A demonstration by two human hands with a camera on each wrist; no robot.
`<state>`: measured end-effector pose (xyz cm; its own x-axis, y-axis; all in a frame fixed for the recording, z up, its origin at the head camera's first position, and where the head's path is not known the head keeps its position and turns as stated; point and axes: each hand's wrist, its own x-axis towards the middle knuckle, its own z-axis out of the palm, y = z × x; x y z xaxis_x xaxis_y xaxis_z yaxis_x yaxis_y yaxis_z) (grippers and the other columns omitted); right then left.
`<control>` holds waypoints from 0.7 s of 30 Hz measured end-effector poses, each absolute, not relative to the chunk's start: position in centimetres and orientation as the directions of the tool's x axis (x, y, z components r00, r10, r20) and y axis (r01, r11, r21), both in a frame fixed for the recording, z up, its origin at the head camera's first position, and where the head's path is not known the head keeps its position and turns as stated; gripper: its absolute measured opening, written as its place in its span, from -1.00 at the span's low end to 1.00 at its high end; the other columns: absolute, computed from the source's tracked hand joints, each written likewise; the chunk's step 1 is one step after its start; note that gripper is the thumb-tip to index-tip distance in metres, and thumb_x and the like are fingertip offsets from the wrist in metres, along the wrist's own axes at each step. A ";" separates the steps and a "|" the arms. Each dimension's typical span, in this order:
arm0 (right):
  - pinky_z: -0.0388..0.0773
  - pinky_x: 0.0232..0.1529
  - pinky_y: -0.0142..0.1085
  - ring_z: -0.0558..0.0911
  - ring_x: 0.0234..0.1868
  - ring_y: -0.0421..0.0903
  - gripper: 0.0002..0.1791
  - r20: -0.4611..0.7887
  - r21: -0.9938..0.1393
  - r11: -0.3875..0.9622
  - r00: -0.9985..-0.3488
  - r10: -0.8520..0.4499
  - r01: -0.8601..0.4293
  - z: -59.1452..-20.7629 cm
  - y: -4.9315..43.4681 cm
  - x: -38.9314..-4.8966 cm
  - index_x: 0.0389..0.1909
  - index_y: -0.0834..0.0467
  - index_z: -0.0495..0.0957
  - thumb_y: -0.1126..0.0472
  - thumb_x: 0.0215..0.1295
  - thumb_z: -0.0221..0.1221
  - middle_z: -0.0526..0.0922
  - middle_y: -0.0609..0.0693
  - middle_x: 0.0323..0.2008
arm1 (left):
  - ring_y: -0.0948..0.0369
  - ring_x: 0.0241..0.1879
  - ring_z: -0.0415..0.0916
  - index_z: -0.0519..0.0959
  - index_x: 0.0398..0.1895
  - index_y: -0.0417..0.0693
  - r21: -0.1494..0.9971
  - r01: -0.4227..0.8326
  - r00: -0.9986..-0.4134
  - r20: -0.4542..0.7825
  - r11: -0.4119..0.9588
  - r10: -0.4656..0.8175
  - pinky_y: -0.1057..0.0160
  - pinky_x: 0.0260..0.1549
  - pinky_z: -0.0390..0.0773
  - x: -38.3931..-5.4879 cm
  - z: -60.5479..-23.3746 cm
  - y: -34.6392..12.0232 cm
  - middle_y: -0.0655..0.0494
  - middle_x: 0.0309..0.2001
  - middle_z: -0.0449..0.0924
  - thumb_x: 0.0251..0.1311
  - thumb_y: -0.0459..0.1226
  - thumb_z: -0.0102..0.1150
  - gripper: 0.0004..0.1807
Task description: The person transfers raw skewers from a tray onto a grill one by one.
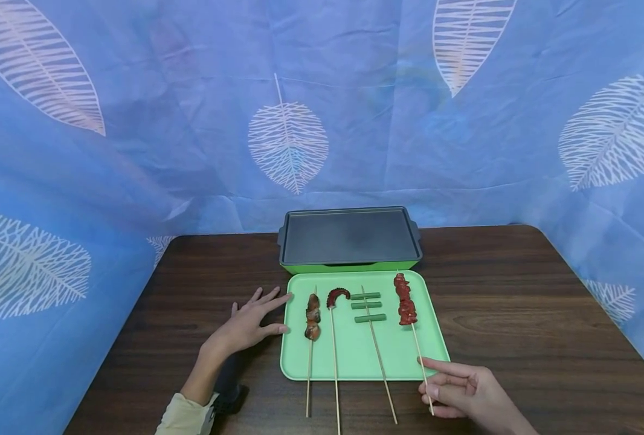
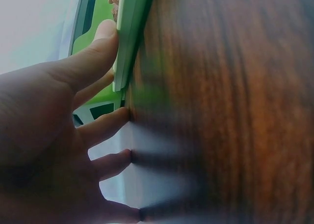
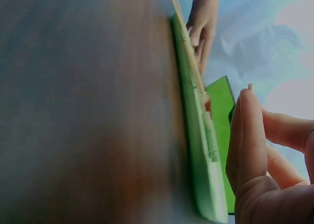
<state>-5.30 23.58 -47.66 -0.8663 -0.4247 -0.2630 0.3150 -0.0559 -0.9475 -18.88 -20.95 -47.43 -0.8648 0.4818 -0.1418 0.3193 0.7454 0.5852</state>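
- Dark-red lumpy skewer w/ thin pale wooden stick: R side of pale-green rectangular tray; prob. light, stiff.
- Your R hand pinches bare lower stick, prob. best hold.
- Your L hand: fingers spread, grips nothing, thumb at tray rim.

The left arm wears a cream sleeve and black wrist device.

**Legible Lettering across the Three Views**

No readable text, label, brand, number or sign is appearing: the light-green tray is showing no lettering, the griddle behind the tray is likewise displaying none, and the cloth beyond the tray is bearing only leaf motifs.
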 end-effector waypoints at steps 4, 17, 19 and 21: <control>0.70 -0.10 -0.09 0.77 -0.05 -0.07 -0.49 -0.143 -0.976 -0.076 -0.870 -0.472 0.202 -47.0 23.5 -5.7 0.32 -0.10 0.60 0.43 0.52 0.09 0.76 0.17 -0.06 | -0.28 0.58 -0.24 0.24 0.61 0.20 0.583 0.321 -0.866 -0.138 0.746 0.481 -0.71 0.17 -0.29 -18.9 -47.2 -20.8 -0.10 0.62 0.00 0.36 0.05 0.26 -0.21; 0.70 -0.09 -0.07 0.77 -0.05 -0.01 -0.37 -0.175 -0.983 0.022 -0.898 -0.403 0.182 -44.5 20.7 -8.3 0.45 0.48 0.26 0.32 0.48 0.21 0.71 0.32 -0.03 | -0.27 0.59 -0.27 0.25 0.61 0.21 0.594 0.310 -0.866 -0.145 0.742 0.478 -0.70 0.17 -0.32 -18.7 -47.4 -20.9 -0.10 0.62 0.00 0.36 0.07 0.25 -0.21; 0.70 -0.08 -0.07 0.77 -0.05 0.00 -0.35 -0.190 -0.981 0.033 -0.902 -0.388 0.192 -44.2 20.1 -8.8 0.46 0.45 0.29 0.29 0.46 0.24 0.71 0.31 -0.03 | -0.27 0.59 -0.27 0.25 0.61 0.19 0.600 0.309 -0.867 -0.141 0.738 0.479 -0.70 0.17 -0.32 -18.6 -47.4 -20.9 -0.11 0.62 0.01 0.36 0.05 0.26 -0.21; 0.70 -0.08 -0.08 0.77 -0.05 0.01 -0.33 -0.201 -0.979 0.037 -0.905 -0.376 0.202 -44.0 19.5 -9.4 0.46 0.42 0.30 0.26 0.44 0.28 0.70 0.29 -0.03 | -0.27 0.58 -0.27 0.25 0.61 0.18 0.602 0.312 -0.867 -0.136 0.735 0.480 -0.70 0.17 -0.32 -18.7 -47.3 -20.9 -0.11 0.62 0.01 0.36 0.04 0.26 -0.21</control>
<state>-9.41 19.50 -44.01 -0.9047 -0.3758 -0.2009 0.2018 0.0374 -0.9787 -18.67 -20.94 -47.34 -0.8669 0.4795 -0.1365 0.3120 0.7353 0.6017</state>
